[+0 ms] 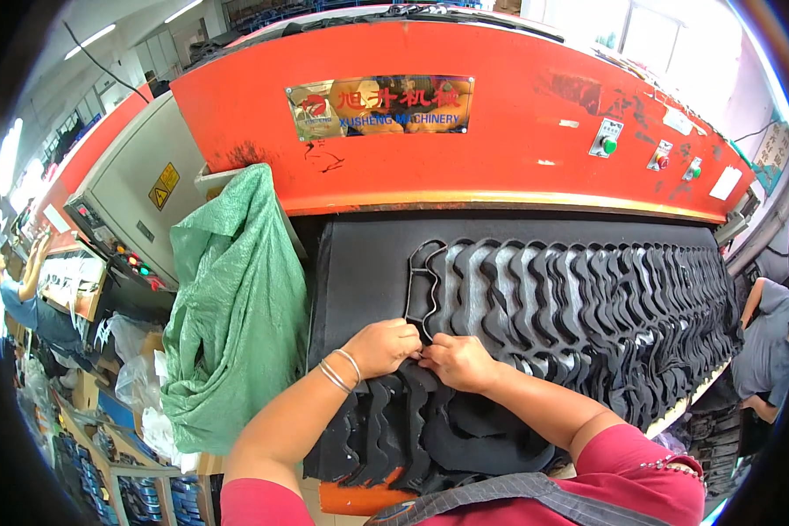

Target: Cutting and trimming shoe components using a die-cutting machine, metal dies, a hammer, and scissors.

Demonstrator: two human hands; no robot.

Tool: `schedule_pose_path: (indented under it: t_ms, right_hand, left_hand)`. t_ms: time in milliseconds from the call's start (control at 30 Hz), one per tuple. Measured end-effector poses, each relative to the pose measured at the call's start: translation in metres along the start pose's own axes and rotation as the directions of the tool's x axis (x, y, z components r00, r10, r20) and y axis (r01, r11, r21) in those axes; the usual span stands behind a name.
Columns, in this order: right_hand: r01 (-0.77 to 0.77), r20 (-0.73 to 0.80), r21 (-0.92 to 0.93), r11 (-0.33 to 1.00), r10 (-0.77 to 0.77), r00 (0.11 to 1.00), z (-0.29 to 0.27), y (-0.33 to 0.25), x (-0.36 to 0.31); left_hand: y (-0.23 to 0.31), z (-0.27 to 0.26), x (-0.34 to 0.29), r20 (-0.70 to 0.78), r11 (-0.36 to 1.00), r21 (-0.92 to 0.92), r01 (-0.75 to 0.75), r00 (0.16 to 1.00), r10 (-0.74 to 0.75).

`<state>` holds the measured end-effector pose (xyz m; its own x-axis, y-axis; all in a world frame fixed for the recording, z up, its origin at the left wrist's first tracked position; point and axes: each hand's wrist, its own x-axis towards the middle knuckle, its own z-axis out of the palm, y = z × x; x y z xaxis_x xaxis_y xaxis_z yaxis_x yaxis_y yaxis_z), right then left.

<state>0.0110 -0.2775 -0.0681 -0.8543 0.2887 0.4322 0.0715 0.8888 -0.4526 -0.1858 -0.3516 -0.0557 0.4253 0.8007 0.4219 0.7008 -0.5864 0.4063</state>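
A metal cutting die (409, 294), a narrow wavy-edged outline with a crossbar, lies on the black foam sheet (364, 263), left of the rows of wavy cuts. My left hand (381, 348), with bangles at its wrist, is closed with its fingertips at the die's near end. Close beside it, my right hand (462, 361) is also closed, pinching at that same end. The fingers partly hide the spot they grip. To the right, wavy black cut strips (579, 294) stand in rows, with a greyish surface showing between them. Loose black cut pieces (381, 421) lie below my hands.
An orange-red press beam (517, 158) spans the far side, with green and red push buttons (609, 145). A green woven sheet (237, 307) hangs at the left, before a grey control cabinet (136, 188). One person (763, 337) is at the right edge, another (39, 302) at far left.
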Motion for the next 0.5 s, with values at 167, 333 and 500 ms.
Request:
schedule_pose_path:
  t_ms: [167, 333, 500]
  right_hand:
    - [-0.034, 0.076, 0.014, 0.999, 0.033, 0.997, -0.019, -0.001, 0.003]
    - [-0.057, 0.003, -0.088, 0.994, 0.058, 0.998, -0.007, -0.011, 0.0]
    - [-0.02, -0.017, 0.006, 1.0, 0.02, 1.0, -0.004, -0.002, -0.003]
  left_hand:
    - [0.017, -0.038, 0.033, -0.191, 0.979, -0.183, 0.085, 0.974, -0.12]
    - [0.002, -0.017, 0.009, 0.059, 0.996, 0.014, 0.092, 0.994, -0.093]
    - [0.006, -0.015, 0.011, 0.08, 0.997, 0.068, 0.027, 0.996, -0.033]
